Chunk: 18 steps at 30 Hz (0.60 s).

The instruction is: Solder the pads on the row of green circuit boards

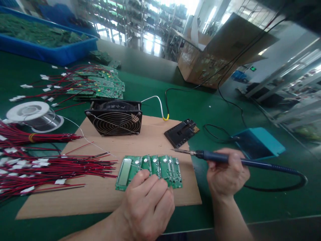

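**A:** Head view: what are the hands doing?

**B:** The right hand (227,175) is wrapped around the blue handle of a soldering iron (220,157), off the right edge of the brown board (100,197). The iron's metal tip points left and hangs just above the board's right edge, near the green circuit board (150,169) but apart from it. Its black cord (288,182) loops away to the right across the green table (225,103).

**A:** And the left?

**B:** The left hand (147,204) is curled, fingertips (140,177) pressing down on the circuit board's near edge. Whether it pinches the thin solder wire (85,137) that runs toward it I cannot tell.

**A:** Where does the circuit board lie?

**B:** Flat on the brown board, toward its near right corner, its pale display window at the left end.

**A:** What else is on the brown board?

**B:** A black fan (114,117) stands upright at the far edge. A black holder (181,133) lies at the far right corner. Red wires (82,165) with white connectors reach over the left edge.

**A:** Around it, on the table?

**B:** A solder spool (33,113) sits to the left, with more red wires bundled beside it. A stack of green boards (100,83) lies behind the fan. A blue bin (50,52) of boards sits at the far left corner, a cardboard box (215,60) is beyond the table's far edge, and a teal box (258,142) lies just past the right hand.
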Available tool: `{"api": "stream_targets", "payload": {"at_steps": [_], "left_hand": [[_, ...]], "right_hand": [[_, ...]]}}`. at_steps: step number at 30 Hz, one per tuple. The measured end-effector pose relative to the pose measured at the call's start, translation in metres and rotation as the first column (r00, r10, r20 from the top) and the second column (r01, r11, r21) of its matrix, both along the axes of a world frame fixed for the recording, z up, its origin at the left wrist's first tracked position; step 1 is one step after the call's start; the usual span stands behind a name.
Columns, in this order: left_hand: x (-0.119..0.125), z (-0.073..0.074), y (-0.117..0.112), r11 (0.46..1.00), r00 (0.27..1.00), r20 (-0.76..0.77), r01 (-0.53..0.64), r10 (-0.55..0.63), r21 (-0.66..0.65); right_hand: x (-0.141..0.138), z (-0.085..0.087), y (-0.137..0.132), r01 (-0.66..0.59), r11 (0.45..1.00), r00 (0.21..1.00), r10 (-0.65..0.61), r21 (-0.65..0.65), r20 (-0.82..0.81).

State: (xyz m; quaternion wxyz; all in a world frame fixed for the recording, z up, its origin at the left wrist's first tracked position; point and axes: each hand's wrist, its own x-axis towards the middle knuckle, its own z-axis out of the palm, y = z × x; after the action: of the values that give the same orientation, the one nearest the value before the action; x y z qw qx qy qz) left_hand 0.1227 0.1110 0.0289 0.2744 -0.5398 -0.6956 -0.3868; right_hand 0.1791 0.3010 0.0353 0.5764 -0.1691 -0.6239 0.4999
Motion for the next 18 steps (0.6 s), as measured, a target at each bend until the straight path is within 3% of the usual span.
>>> {"api": "stream_targets", "payload": {"at_steps": [9, 18], "left_hand": [[-0.0026, -0.0072, 0.0022, 1.0, 1.0, -0.002, -0.03, 0.03, 0.007], [-0.0051, -0.0081, 0.0035, 0.998, 0.999, -0.003, -0.044, 0.044, -0.037]], "right_hand": [[0.0055, 0.0018, -0.0048, -0.126, 0.992, 0.987, 0.127, -0.015, 0.101], [0.0068, 0.0006, -0.0052, -0.137, 0.991, 0.981, 0.137, -0.008, 0.136]]}}
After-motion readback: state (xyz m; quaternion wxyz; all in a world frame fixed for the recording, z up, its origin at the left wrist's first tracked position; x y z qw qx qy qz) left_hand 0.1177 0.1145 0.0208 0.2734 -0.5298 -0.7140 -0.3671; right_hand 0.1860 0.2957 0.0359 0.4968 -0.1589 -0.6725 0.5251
